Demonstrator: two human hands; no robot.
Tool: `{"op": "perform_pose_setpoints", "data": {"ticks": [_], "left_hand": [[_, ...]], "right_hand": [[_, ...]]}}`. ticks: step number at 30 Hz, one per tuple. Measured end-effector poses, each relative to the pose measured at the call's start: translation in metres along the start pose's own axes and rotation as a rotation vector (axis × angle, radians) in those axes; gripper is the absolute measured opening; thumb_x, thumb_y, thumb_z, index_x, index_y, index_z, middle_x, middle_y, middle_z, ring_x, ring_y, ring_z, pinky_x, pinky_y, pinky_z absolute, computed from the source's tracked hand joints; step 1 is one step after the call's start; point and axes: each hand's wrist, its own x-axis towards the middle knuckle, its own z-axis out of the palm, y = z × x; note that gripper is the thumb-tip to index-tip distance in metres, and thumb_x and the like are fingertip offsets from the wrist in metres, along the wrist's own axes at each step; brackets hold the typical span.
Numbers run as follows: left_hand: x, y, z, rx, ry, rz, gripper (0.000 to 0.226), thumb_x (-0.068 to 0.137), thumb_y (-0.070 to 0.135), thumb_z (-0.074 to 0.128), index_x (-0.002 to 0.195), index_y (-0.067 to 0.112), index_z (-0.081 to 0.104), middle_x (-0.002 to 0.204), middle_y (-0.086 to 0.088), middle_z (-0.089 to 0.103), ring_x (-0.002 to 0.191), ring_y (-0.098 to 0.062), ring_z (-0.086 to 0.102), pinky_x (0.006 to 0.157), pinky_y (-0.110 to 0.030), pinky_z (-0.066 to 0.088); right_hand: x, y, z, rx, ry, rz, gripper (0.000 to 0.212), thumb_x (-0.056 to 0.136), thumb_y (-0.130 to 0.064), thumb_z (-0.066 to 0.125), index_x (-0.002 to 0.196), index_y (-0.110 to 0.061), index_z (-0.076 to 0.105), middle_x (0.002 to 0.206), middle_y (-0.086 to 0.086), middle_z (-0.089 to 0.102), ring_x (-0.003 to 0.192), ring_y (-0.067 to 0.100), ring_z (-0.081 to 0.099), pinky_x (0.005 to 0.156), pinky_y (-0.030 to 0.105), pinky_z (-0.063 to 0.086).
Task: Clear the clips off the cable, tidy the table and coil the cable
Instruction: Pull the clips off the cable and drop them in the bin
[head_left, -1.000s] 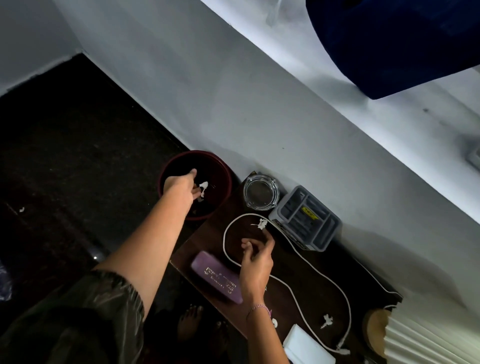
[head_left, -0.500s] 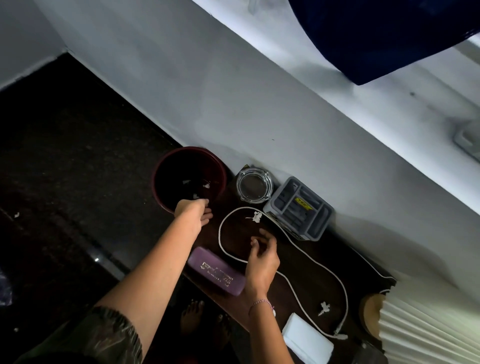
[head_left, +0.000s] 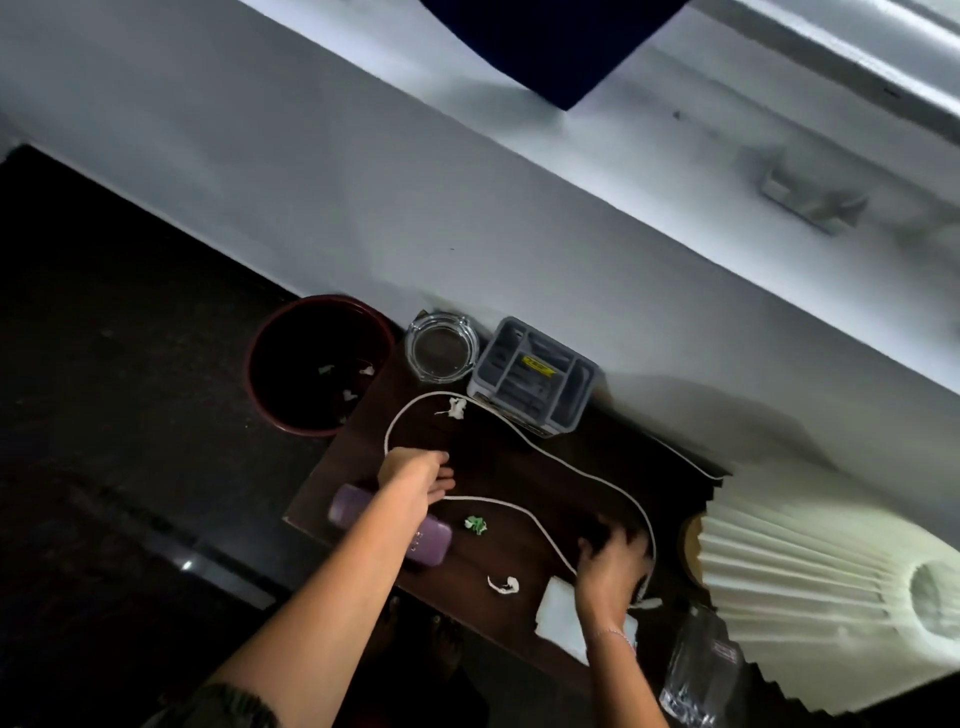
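Right hand (head_left: 610, 564) sits low on the dark table (head_left: 322, 499), over the near end of the white cable (head_left: 524, 447), beside a white box (head_left: 558, 610). Fingers are curled down; blur and shadow hide whether they pinch anything, so I cannot tell its grip. Left hand (head_left: 418, 475) lies on the cable's far bend, fingers loosely spread, not clamped that I can see.

Cable runs in a long loop, long axis from the bend near the glass ashtray (head_left: 441, 347) and grey organiser (head_left: 532, 382) diagonally toward the right hand. One white clip (head_left: 457, 408) lies just inside the far bend, nearer the left hand; another (head_left: 504, 584) lies loose just left of the right hand.

Change: a second ago the left hand was over the maroon bin (head_left: 319, 364) holding a clip; now it is back on the table, and the right hand has shifted from the bend to the near end.
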Motion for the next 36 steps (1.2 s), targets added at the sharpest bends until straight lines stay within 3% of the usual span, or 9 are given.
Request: {"op": "perform_pose_setpoints", "data": {"ticks": [6, 12, 16, 18, 23, 26, 30, 34, 36], "left_hand": [[-0.003, -0.010, 0.025, 0.078, -0.038, -0.004, 0.034, 0.096, 0.010, 0.042, 0.127, -0.003, 0.049, 0.132, -0.021, 0.055, 0.121, -0.033, 0.054, 0.098, -0.035, 0.042], [-0.003, -0.015, 0.043, 0.119, -0.058, -0.004, 0.035, 0.097, 0.009, 0.040, 0.128, -0.004, 0.048, 0.132, -0.023, 0.054, 0.122, -0.035, 0.053, 0.088, -0.033, 0.047], [-0.003, -0.017, 0.052, 0.110, -0.081, -0.011, 0.035, 0.096, 0.007, 0.041, 0.127, -0.006, 0.048, 0.116, -0.023, 0.062, 0.106, -0.036, 0.060, 0.089, -0.034, 0.047], [-0.004, -0.019, 0.055, 0.116, -0.082, -0.011, 0.035, 0.096, 0.008, 0.042, 0.127, -0.006, 0.048, 0.124, -0.024, 0.058, 0.114, -0.036, 0.057, 0.096, -0.035, 0.044], [-0.008, -0.026, 0.055, 0.099, -0.116, -0.036, 0.016, 0.092, 0.009, 0.053, 0.105, 0.001, 0.057, 0.082, -0.014, 0.060, 0.065, -0.023, 0.056, 0.073, -0.029, 0.047], [-0.016, -0.024, 0.053, 0.021, -0.180, -0.088, 0.022, 0.088, 0.012, 0.059, 0.107, 0.000, 0.056, 0.073, -0.012, 0.061, 0.092, -0.034, 0.065, 0.083, -0.035, 0.047], [-0.019, -0.011, 0.038, -0.112, -0.192, -0.096, 0.017, 0.084, -0.001, 0.061, 0.068, 0.001, 0.055, 0.035, -0.002, 0.060, 0.060, -0.020, 0.063, 0.096, -0.041, 0.045], [-0.014, -0.007, 0.006, -0.171, -0.151, -0.033, 0.018, 0.088, -0.009, 0.052, 0.072, -0.002, 0.057, 0.030, 0.001, 0.056, 0.033, -0.009, 0.059, 0.088, -0.032, 0.048], [-0.010, -0.002, -0.014, -0.212, -0.088, 0.022, 0.025, 0.087, -0.014, 0.050, 0.066, -0.001, 0.055, 0.029, 0.001, 0.056, 0.027, -0.005, 0.055, 0.070, -0.022, 0.054]], "right_hand": [[0.012, 0.020, -0.005, -0.033, -0.028, -0.022, 0.039, 0.084, 0.008, 0.053, 0.120, -0.008, 0.058, 0.144, 0.017, 0.033, 0.128, 0.040, 0.033, 0.105, 0.044, 0.037], [0.019, 0.026, 0.001, 0.057, 0.035, -0.003, 0.030, 0.080, 0.015, 0.051, 0.101, -0.001, 0.063, 0.133, 0.019, 0.042, 0.121, 0.039, 0.042, 0.101, 0.043, 0.041], [0.020, 0.027, 0.002, 0.219, 0.035, 0.040, 0.033, 0.080, 0.018, 0.044, 0.097, 0.002, 0.066, 0.120, 0.018, 0.055, 0.103, 0.030, 0.058, 0.088, 0.026, 0.044], [0.019, 0.022, 0.000, 0.342, 0.029, 0.085, 0.025, 0.082, 0.011, 0.053, 0.093, -0.004, 0.069, 0.105, 0.013, 0.066, 0.087, 0.021, 0.062, 0.079, 0.024, 0.046], [0.006, -0.014, -0.001, 0.729, 0.032, 0.149, 0.026, 0.071, 0.003, 0.073, 0.061, -0.019, 0.063, 0.067, -0.002, 0.066, 0.065, 0.006, 0.060, 0.063, 0.001, 0.042], [-0.006, -0.042, 0.010, 0.847, -0.060, 0.081, 0.035, 0.071, 0.007, 0.072, 0.055, -0.019, 0.056, 0.070, 0.006, 0.068, 0.075, 0.017, 0.067, 0.076, 0.017, 0.049], [-0.020, -0.072, 0.025, 0.760, -0.121, -0.044, 0.040, 0.074, 0.009, 0.062, 0.056, -0.026, 0.057, 0.067, -0.008, 0.066, 0.072, 0.010, 0.064, 0.074, 0.015, 0.049], [-0.033, -0.096, 0.035, 0.737, -0.233, -0.127, 0.035, 0.078, 0.007, 0.062, 0.066, -0.026, 0.060, 0.075, -0.003, 0.068, 0.078, 0.013, 0.067, 0.080, 0.028, 0.053], [-0.039, -0.108, 0.041, 0.756, -0.261, -0.159, 0.030, 0.081, 0.005, 0.062, 0.072, -0.024, 0.061, 0.081, 0.001, 0.071, 0.084, 0.013, 0.068, 0.084, 0.029, 0.053]]}}
